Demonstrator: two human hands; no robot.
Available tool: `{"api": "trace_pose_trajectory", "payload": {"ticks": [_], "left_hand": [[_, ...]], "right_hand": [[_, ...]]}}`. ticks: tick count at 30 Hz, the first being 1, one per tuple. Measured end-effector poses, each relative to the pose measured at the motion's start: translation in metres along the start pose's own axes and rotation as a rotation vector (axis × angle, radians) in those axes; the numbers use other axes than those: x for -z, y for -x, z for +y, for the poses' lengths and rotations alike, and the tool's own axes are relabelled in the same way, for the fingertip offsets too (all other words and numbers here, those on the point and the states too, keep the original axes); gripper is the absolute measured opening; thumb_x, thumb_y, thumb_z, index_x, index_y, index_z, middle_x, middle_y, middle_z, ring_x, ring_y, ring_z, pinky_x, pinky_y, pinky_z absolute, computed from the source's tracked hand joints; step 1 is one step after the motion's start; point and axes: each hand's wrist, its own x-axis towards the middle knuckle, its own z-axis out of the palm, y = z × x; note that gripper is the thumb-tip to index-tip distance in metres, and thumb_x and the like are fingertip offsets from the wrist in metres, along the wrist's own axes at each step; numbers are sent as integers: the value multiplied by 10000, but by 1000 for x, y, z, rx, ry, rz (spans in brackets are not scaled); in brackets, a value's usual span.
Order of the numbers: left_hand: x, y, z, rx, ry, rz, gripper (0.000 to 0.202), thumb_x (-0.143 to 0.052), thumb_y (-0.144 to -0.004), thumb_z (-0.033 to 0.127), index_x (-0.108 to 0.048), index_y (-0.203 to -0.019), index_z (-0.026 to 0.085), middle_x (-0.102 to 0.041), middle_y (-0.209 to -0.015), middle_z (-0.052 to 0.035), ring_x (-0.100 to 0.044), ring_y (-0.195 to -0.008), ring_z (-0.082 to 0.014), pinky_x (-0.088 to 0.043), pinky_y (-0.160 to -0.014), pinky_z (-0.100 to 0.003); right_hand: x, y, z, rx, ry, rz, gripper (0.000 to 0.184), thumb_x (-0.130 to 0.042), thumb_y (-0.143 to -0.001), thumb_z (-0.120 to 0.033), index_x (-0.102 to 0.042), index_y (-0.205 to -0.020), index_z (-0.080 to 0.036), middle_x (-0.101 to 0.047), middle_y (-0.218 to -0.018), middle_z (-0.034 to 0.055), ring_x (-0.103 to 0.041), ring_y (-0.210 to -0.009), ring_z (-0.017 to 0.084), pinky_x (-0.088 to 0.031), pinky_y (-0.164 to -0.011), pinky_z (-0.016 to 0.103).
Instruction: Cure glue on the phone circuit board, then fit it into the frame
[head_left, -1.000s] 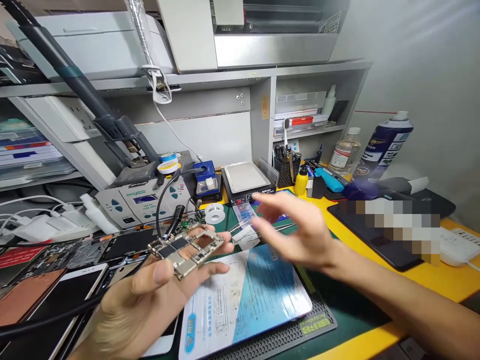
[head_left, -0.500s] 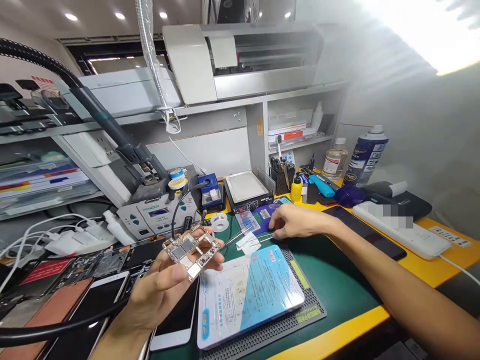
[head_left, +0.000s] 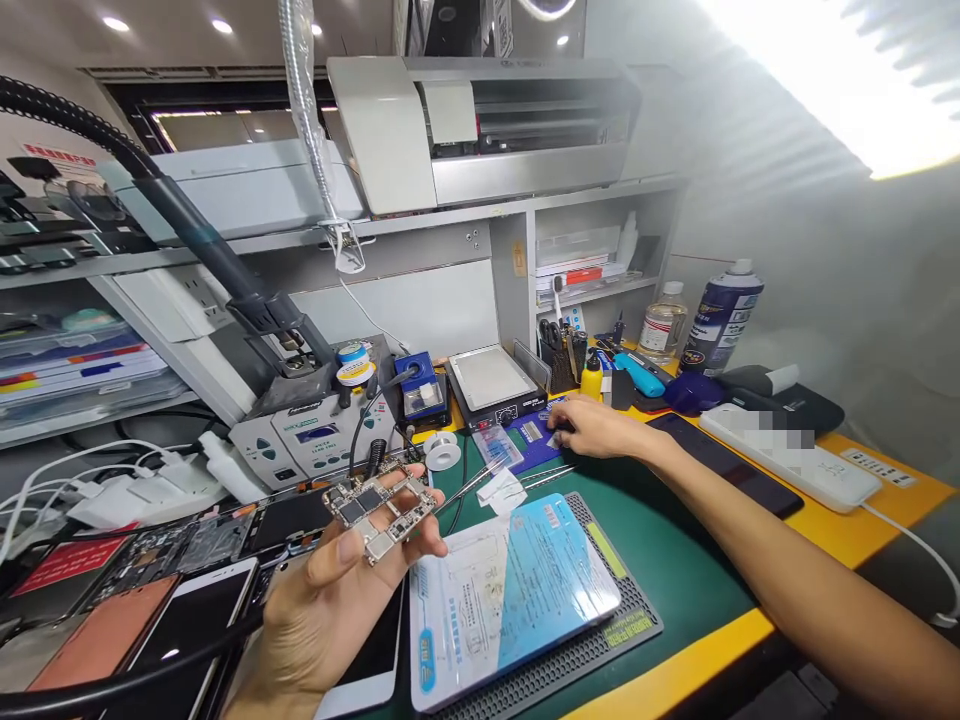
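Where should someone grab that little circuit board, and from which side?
Probably by the thin rim at its left corner, as pictured, coming from the left: the circuit board is flat and its face is crowded with small parts. The left hand has its thumb at the near edge and fingers showing at the right, seemingly leaving that corner free.

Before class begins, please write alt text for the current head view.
The left hand holds a circuit board; the right hand is by a purple sheet. A blue-and-white box lies on a grey perforated mat.
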Motion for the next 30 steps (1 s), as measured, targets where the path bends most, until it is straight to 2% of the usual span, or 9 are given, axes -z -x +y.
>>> {"api": "trace_pose_trajectory", "payload": {"ticks": [3, 6, 13, 18, 21, 23, 25, 27, 30], "left_hand": [[3, -1, 1, -7, 12, 11, 514, -789, -697, 424, -720, -1171, 237, -721, -1115, -92, -641, -930, -268, -504, -900, -411], [5, -3, 3, -34, 22, 21, 461, -770, -731, 383, -719, -1166, 242, -722, -1108, -79, -640, -923, -249, -487, -921, -410], [13, -5, 8, -87, 42, 9, 357, -733, -781, 344, -732, -1113, 215, -718, -1001, -72, -644, -904, -236, -494, -906, -404], [14, -2, 10, -105, 51, -46, 474, -732, -785, 347, -671, -1243, 241, -705, -1025, -55, -646, -898, -223, -503, -890, -382], [14, 1, 10, -105, 57, -87, 514, -732, -780, 349, -643, -1278, 258, -699, -1062, -55, -642, -917, -231, -494, -894, -392], [14, 2, 10, -107, 52, -115, 534, -744, -758, 332, -641, -1277, 263, -697, -1084, -58, -643, -911, -236, -482, -894, -403], [13, 3, 9, -105, 45, -139, 520, -761, -730, 306, -665, -1238, 255, -698, -1101, -63, -647, -892, -237, -467, -893, -407], [12, 4, 9, -95, 41, -155, 511, -777, -697, 284, -687, -1199, 242, -697, -1130, -73, -646, -867, -240, -465, -871, -411], [10, 4, 8, -63, 64, -141, 512, -767, -695, 279, -689, -1200, 241, -685, -1176, -84, -638, -854, -232, -485, -843, -412]], "right_hand": [[-2, -2, -15, 38, -29, 9, 331, -601, -966, -364, -605, -1225, -158, -635, -1219, 93, -648, -1043, 221, -566, -888, 431], [-5, -7, -37, 122, -38, -59, 322, -606, -964, -369, -618, -1197, -147, -654, -1164, 78, -663, -980, 208, -582, -833, 396], [-11, -32, -100, 389, 63, -165, 323, -614, -959, -357, -613, -1215, -160, -636, -1224, 94, -645, -1053, 221, -563, -898, 436], [-6, -30, -116, 437, 43, -80, 303, -613, -959, -354, -625, -1192, -160, -636, -1222, 101, -641, -1058, 218, -556, -912, 432], [5, -13, -107, 401, -106, 50, 297, -612, -960, -363, -626, -1168, -152, -654, -1155, 83, -656, -986, 200, -573, -854, 405], [11, 0, -99, 350, -263, 158, 253, -530, -1001, -378, -659, -1090, -178, -669, -1084, 55, -659, -934, 177, -570, -818, 341], [14, 10, -96, 305, -471, 234, 272, -591, -971, -387, -632, -1086, -143, -674, -961, 42, -661, -806, 149, -579, -730, 328], [14, 17, -98, 267, -709, 275, 302, -540, -987, -417, -593, -1087, -137, -676, -860, 30, -673, -708, 145, -577, -652, 310], [13, 24, -105, 223, -1038, 257, 317, -475, -982, -423, -530, -1125, -146, -713, -872, 79, -709, -660, 179, -583, -601, 331]]}}
